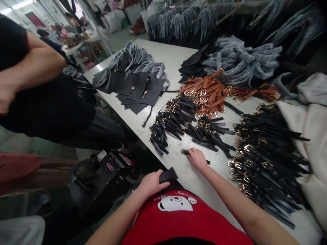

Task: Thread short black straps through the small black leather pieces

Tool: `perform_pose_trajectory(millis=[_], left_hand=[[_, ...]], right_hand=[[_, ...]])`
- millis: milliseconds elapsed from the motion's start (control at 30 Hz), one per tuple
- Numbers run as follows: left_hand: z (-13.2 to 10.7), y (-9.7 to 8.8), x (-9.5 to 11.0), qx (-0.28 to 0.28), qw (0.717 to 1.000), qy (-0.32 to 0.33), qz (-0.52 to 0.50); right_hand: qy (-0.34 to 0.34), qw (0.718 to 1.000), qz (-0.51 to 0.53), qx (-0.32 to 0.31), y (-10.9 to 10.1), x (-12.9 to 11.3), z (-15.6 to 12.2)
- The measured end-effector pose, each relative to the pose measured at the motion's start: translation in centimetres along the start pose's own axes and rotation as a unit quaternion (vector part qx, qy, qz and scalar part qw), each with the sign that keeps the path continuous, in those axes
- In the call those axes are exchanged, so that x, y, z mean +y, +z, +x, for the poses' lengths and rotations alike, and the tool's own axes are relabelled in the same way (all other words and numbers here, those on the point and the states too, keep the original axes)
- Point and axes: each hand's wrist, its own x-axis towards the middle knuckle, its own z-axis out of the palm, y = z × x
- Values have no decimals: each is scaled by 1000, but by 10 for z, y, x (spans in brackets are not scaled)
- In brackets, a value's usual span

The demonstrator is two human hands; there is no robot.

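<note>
My left hand (151, 184) is closed around a flat black leather piece (169, 175) close to my body, at the table's near edge. Over the table, my right hand (197, 158) has its fingers closed on a short black buckle strap (185, 152); the buckle end pokes out to the left of the fingers and the tail shows at the right of the wrist. Just beyond lie loose bunches of black buckle straps (176, 114) with gold buckles. A larger pile of similar black straps (268, 163) lies to the right of my right arm.
Brown buckle straps (204, 92) are heaped mid-table. Black leather panels (143, 86) and grey-wrapped handles (240, 59) lie farther back on the white table (176, 51). A person with folded arms (43, 61) stands at the left, near a black machine (99, 180). Cream material (314, 136) hangs at the right.
</note>
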Motion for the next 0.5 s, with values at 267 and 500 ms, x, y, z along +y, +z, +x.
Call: perform_pose_trajectory(millis=[267,500], left_hand=[[19,4,23,-21,993,50,100],[46,12,75,-8,979,121,167]], right_hand=[[94,990,91,55,24,-24,-105],[61,987,132,70,27,-17,-112]])
